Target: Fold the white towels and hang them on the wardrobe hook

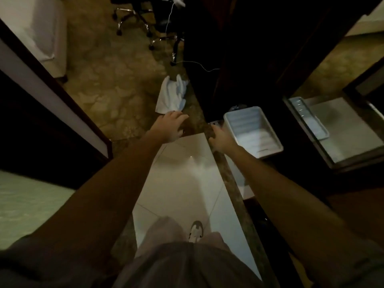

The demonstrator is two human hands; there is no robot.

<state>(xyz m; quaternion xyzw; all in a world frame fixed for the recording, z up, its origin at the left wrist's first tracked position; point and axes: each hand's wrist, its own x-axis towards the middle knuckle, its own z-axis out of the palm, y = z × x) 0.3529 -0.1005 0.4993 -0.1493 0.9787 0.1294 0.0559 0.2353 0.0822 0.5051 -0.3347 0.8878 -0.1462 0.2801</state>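
Note:
A crumpled white towel (171,96) lies on the patterned carpet ahead of me, beside a dark wardrobe side. My left hand (169,126) is stretched forward just short of the towel's near edge, fingers spread and holding nothing. My right hand (221,139) reaches out to the right of it, fingers loosely bent, empty, next to a white tub. No hook is visible in the dim view.
A white plastic tub (252,132) sits low at the right with a mirror or glass panel (342,129) beyond it. An office chair base (143,23) stands far ahead. A dark door (52,113) is at left. I stand on pale floor tiles (187,183).

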